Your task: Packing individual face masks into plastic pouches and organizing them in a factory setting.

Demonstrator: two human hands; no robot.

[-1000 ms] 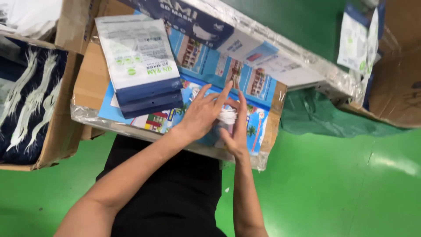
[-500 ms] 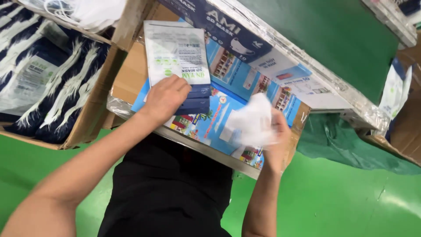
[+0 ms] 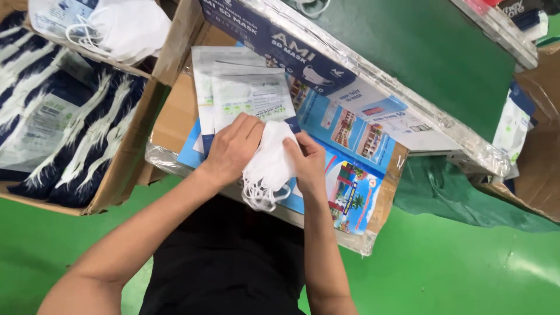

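Your left hand (image 3: pixel 230 149) and right hand (image 3: pixel 306 160) are both clenched on a stack of white face masks (image 3: pixel 269 166), pressed between them just above the blue printed board (image 3: pixel 350 175) on your lap. The ear loops (image 3: pixel 259 201) dangle loose under the stack; I judge they could snag on the board's taped edge or tangle, and a slack grip could let the stack fan out and slide toward the green floor (image 3: pixel 466 274).

Just beyond your hands, flat printed pouches (image 3: pixel 245 87) lie piled on the board, close enough to be nudged askew. To your left, an open cardboard box (image 3: pixel 125 169) holds rows of dark blue packets. Farther off, another box (image 3: pixel 116 23) holds loose white masks.
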